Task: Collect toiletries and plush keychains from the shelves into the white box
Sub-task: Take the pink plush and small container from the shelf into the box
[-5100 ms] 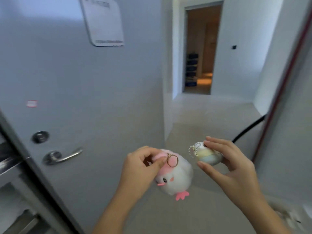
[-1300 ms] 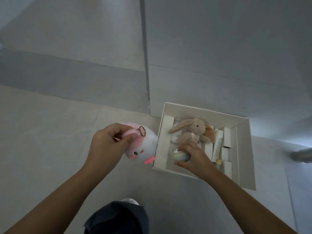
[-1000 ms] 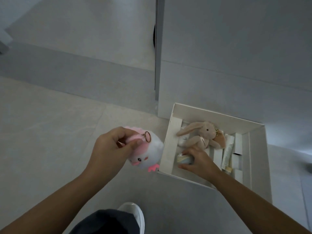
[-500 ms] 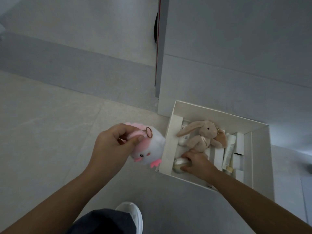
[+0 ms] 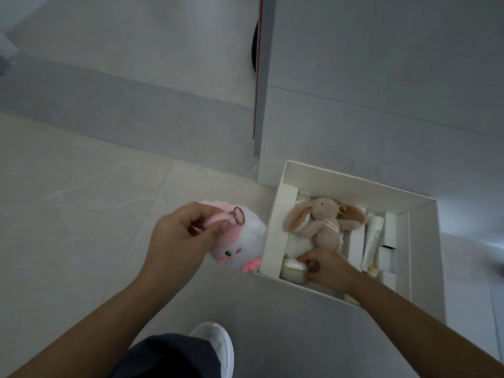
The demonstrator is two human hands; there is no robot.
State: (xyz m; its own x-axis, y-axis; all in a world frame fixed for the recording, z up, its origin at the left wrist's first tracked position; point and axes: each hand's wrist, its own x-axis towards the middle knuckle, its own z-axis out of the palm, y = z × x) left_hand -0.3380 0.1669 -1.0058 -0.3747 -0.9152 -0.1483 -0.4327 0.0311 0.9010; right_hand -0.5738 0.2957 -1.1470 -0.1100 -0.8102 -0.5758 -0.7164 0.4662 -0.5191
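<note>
The white box (image 5: 275, 227) lies on the floor against a wall. Inside it a beige bunny plush (image 5: 323, 226) lies on its back, with white toiletry tubes (image 5: 372, 241) to its right. My right hand (image 5: 326, 267) reaches into the box's near left corner, its fingers curled round a small pastel round keychain (image 5: 293, 270) that rests on the box bottom. My left hand (image 5: 180, 241) hovers just left of the box and pinches a white and pink round plush keychain (image 5: 245, 244) by its pink top, beside the metal ring.
A pale wall panel (image 5: 381, 77) rises behind the box, with a dark gap and red strip (image 5: 257, 77) at its left edge. Light floor tiles (image 5: 68, 214) spread to the left. My white shoe (image 5: 215, 342) and dark trouser leg show at the bottom.
My right hand has lowered the pastel keychain into the box's near left corner. My left hand with the pink and white plush has stayed beside the box's left wall.
</note>
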